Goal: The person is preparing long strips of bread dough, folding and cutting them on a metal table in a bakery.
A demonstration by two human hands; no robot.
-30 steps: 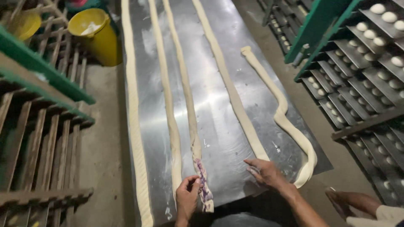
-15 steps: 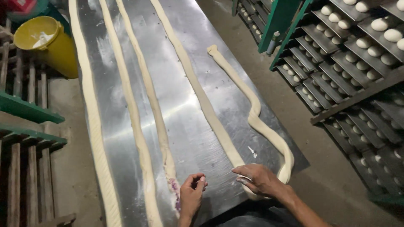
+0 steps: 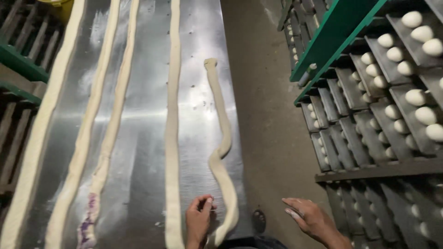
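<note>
Pinching soft, stretchy wavy dough rope [image 3: 220, 152] near its end with curled left hand [image 3: 199, 220]; right hand [image 3: 308, 216] hovering open, empty; probably best gripped thick, supported.

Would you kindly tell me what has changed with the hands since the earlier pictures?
The left hand moved right, off the purple-stained rope, to the wavy rope. The right hand let go and lifted off the sheet. The ropes lie as before.
</note>
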